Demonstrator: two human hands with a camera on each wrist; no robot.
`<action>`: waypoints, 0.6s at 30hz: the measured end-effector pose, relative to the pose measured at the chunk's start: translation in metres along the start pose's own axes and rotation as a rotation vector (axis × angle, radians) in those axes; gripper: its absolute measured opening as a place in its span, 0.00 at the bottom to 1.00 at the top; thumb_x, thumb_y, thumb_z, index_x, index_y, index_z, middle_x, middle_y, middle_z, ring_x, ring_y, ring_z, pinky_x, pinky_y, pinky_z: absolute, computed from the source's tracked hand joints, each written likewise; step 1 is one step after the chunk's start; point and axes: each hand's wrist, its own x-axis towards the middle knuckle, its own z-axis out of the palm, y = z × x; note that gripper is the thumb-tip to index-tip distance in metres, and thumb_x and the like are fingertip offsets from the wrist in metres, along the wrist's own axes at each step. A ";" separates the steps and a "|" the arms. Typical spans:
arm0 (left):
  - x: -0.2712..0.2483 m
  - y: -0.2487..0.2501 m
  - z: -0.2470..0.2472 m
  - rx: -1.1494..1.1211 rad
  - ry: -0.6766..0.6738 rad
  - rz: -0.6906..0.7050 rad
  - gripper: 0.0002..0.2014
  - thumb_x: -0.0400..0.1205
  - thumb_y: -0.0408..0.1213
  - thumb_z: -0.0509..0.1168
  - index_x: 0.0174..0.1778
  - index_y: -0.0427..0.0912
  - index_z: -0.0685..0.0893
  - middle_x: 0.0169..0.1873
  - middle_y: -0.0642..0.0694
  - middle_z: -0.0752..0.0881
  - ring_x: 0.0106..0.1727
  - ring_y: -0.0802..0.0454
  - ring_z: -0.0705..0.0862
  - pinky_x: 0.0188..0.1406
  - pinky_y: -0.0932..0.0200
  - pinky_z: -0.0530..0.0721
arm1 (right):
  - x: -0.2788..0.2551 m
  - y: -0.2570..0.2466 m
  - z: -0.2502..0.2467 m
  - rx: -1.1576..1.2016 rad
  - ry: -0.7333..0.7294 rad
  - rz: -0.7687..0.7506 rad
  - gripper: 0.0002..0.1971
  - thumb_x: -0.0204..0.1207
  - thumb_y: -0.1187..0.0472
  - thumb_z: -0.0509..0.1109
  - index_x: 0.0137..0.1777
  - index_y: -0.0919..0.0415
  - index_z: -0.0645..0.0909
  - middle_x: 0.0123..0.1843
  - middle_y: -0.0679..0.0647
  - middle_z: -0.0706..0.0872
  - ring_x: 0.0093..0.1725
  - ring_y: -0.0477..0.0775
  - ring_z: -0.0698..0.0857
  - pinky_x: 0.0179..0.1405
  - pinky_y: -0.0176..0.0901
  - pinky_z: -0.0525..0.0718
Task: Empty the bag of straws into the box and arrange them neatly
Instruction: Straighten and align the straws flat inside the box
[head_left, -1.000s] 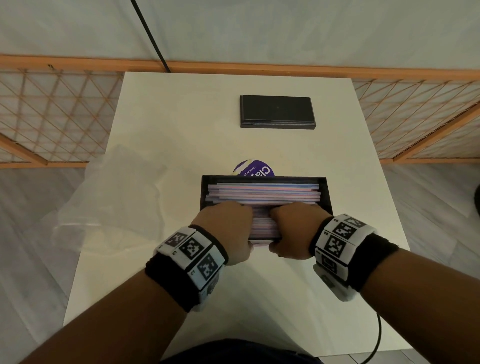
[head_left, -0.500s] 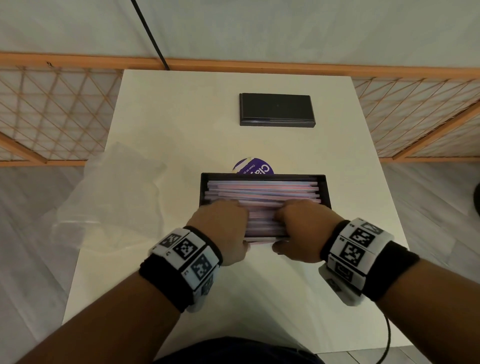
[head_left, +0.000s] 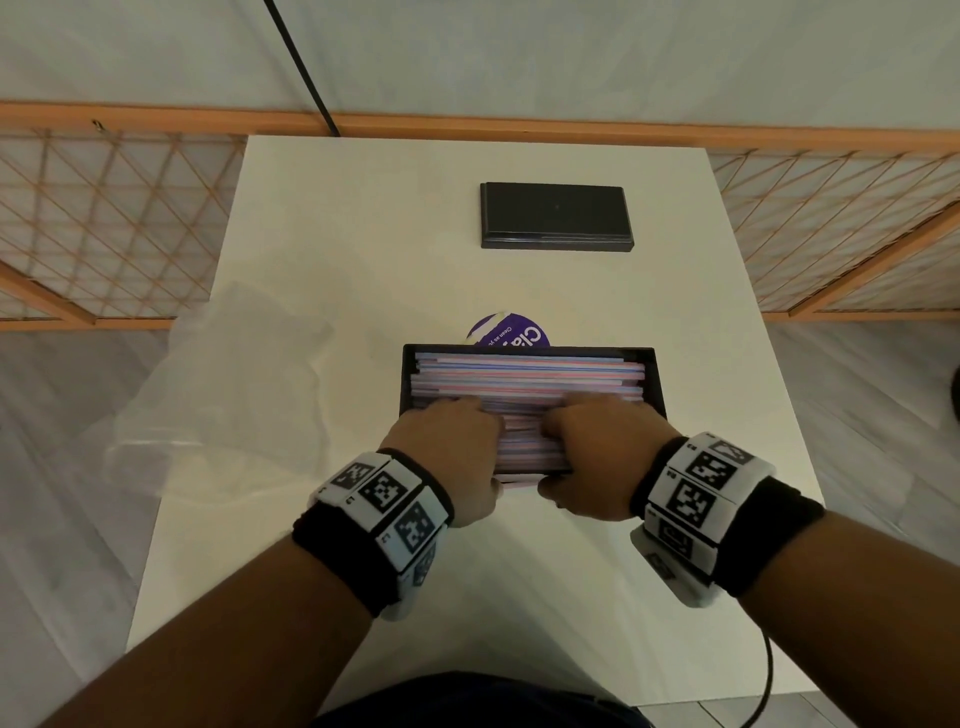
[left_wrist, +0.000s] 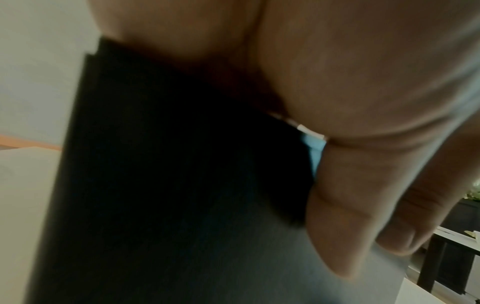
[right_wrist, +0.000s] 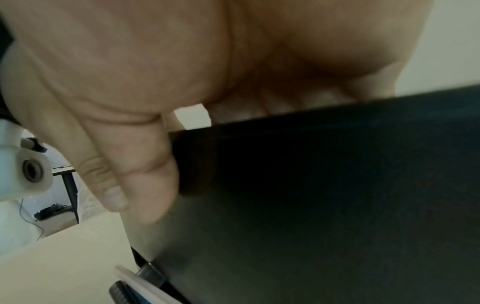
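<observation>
A black box (head_left: 656, 382) sits mid-table, packed with pink, blue and white straws (head_left: 530, 376) lying lengthwise left to right. My left hand (head_left: 447, 452) and right hand (head_left: 602, 449) sit side by side on its near edge. Each hand's fingers curl over the rim onto the straws, with the thumb against the outer wall. In the left wrist view the thumb (left_wrist: 350, 205) lies on the black wall (left_wrist: 168, 174), and a straw end (left_wrist: 315, 144) peeks above the rim. The right wrist view shows the same grip on the wall (right_wrist: 324, 185). The fingertips are hidden.
A crumpled clear plastic bag (head_left: 228, 395) lies at the table's left edge. A flat black lid (head_left: 556, 215) rests at the far side. A round purple label (head_left: 511, 332) sits just behind the box. The white table (head_left: 363, 234) drops off on both sides.
My right hand has slid a little to the right along the box's near edge, widening the gap between the hands. The left hand has barely moved.
</observation>
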 end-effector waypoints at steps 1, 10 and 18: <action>0.000 -0.001 -0.001 -0.006 -0.005 -0.001 0.21 0.83 0.53 0.69 0.69 0.50 0.81 0.66 0.50 0.83 0.69 0.45 0.82 0.71 0.45 0.83 | 0.000 0.001 0.000 -0.010 0.017 -0.008 0.21 0.68 0.41 0.71 0.59 0.48 0.79 0.56 0.48 0.81 0.57 0.57 0.83 0.53 0.49 0.81; -0.003 -0.002 -0.001 -0.026 0.003 0.008 0.21 0.83 0.51 0.71 0.71 0.50 0.81 0.64 0.51 0.86 0.67 0.46 0.84 0.73 0.46 0.82 | 0.003 0.000 0.005 -0.052 -0.017 0.003 0.22 0.67 0.36 0.70 0.58 0.47 0.82 0.53 0.46 0.82 0.53 0.53 0.83 0.55 0.50 0.84; -0.004 0.002 0.000 0.042 -0.006 -0.021 0.25 0.82 0.56 0.70 0.73 0.48 0.82 0.71 0.46 0.73 0.75 0.44 0.73 0.75 0.44 0.79 | 0.002 -0.001 0.012 -0.034 -0.045 0.020 0.23 0.67 0.37 0.71 0.59 0.48 0.81 0.56 0.46 0.83 0.57 0.54 0.84 0.57 0.51 0.84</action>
